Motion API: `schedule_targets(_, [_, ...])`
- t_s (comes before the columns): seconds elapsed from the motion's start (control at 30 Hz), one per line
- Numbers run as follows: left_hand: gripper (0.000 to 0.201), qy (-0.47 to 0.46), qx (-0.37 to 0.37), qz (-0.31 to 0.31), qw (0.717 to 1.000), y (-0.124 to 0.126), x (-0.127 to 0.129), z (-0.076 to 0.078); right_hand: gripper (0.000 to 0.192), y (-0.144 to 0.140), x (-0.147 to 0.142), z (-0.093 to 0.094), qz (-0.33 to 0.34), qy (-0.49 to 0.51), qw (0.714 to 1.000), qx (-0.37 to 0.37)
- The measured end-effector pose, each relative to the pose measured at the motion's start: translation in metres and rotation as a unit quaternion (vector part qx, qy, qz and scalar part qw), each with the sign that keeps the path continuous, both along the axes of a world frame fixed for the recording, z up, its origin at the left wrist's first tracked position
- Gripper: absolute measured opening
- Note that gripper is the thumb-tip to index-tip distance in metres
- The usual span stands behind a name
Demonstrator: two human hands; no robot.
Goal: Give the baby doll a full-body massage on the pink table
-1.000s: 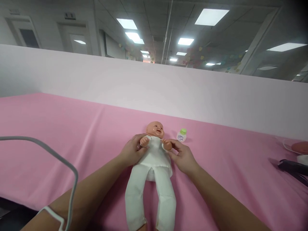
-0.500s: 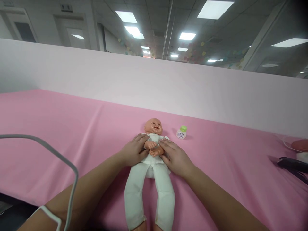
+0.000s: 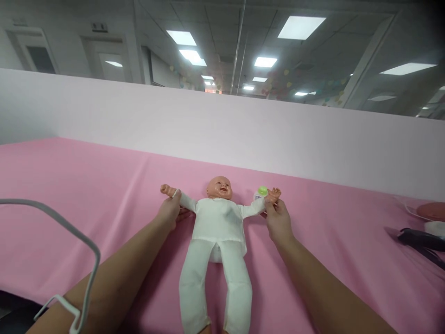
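Observation:
A baby doll (image 3: 219,220) in a white cloth body lies on its back on the pink sheet (image 3: 313,260), head toward the far wall. Both its arms are stretched out to the sides. My left hand (image 3: 169,211) is closed on the doll's arm on the left, near the wrist, thumb on top. On the other side, my right hand (image 3: 279,220) pinches the doll's other arm near its wrist. Just behind that arm stands a small bottle (image 3: 261,191) with a green cap, its lower part hidden by the doll's arm.
A grey cable (image 3: 55,218) loops across the left side, over my left forearm. At the right edge lie a black-handled item (image 3: 417,237) and a reddish round thing in a clear holder (image 3: 434,211). A white partition (image 3: 222,130) borders the far side.
The doll's arms were folded over its chest under my hands; now they are spread wide. Both my hands have moved outward with them. The bottle has become partly covered.

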State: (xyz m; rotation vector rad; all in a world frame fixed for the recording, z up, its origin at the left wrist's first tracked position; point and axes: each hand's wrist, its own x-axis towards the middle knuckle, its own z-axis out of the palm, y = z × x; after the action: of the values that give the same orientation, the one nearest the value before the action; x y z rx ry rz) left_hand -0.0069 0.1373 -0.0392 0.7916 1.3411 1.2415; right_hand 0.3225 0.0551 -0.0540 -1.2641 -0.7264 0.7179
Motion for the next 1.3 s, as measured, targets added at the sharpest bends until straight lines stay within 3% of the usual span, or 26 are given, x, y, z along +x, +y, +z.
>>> schedule_targets(0.1, [0.036,-0.043,-0.023,0.002,0.999,0.001,-0.001,0.002,0.034,0.006,0.005,-0.002,0.012,0.071,0.996,-0.059])
schedule_targets(0.2, [0.033,-0.082,-0.016,-0.004,0.997,0.001,-0.002,0.001,0.028,0.008,0.01,-0.005,0.07,0.123,0.979,-0.148])
schedule_targets(0.27, [0.03,-0.093,-0.012,-0.005,0.996,0.002,-0.002,-0.001,0.026,0.009,0.013,-0.007,0.082,0.136,0.974,-0.159])
schedule_targets(0.4, [0.02,-0.092,0.003,-0.014,0.996,0.003,-0.001,-0.004,0.029,0.01,0.015,-0.008,0.078,0.148,0.976,-0.14])
schedule_targets(0.47, [0.022,-0.082,0.033,-0.017,0.996,0.001,-0.001,-0.003,0.041,0.009,0.011,-0.005,0.068,0.117,0.987,-0.089])
schedule_targets(0.6, [0.033,0.002,0.161,-0.058,0.985,-0.012,0.002,0.004,0.075,-0.004,-0.008,0.006,0.054,-0.097,0.993,0.035])
schedule_targets(0.67, [0.031,0.063,0.191,-0.092,0.975,-0.023,0.006,0.009,0.069,-0.014,-0.021,0.012,0.082,-0.213,0.972,0.052])
schedule_targets(0.73, [0.028,0.115,0.212,-0.126,0.962,-0.034,0.011,0.014,0.054,-0.023,-0.033,0.015,0.13,-0.329,0.933,0.068])
schedule_targets(0.8, [0.03,0.16,0.263,-0.172,0.936,-0.043,0.016,0.017,0.047,-0.028,-0.041,0.015,0.168,-0.452,0.871,0.096])
schedule_targets(0.9, [0.032,0.252,0.364,-0.228,0.867,-0.048,0.02,0.016,0.053,-0.028,-0.046,0.012,0.192,-0.59,0.77,0.147])
schedule_targets(0.97, [0.034,0.302,0.395,-0.245,0.832,-0.047,0.019,0.013,0.055,-0.026,-0.045,0.01,0.198,-0.635,0.727,0.17])
schedule_targets(1.03, [0.039,0.314,0.395,-0.264,0.822,-0.045,0.018,0.011,0.054,-0.025,-0.044,0.01,0.194,-0.663,0.702,0.176])
schedule_targets(1.17, [0.05,0.29,0.381,-0.285,0.83,-0.043,0.016,0.011,0.047,-0.026,-0.042,0.013,0.193,-0.693,0.671,0.179])
schedule_targets(1.3, [0.045,0.326,0.392,-0.273,0.816,-0.045,0.016,0.011,0.043,-0.027,-0.042,0.014,0.182,-0.689,0.677,0.183])
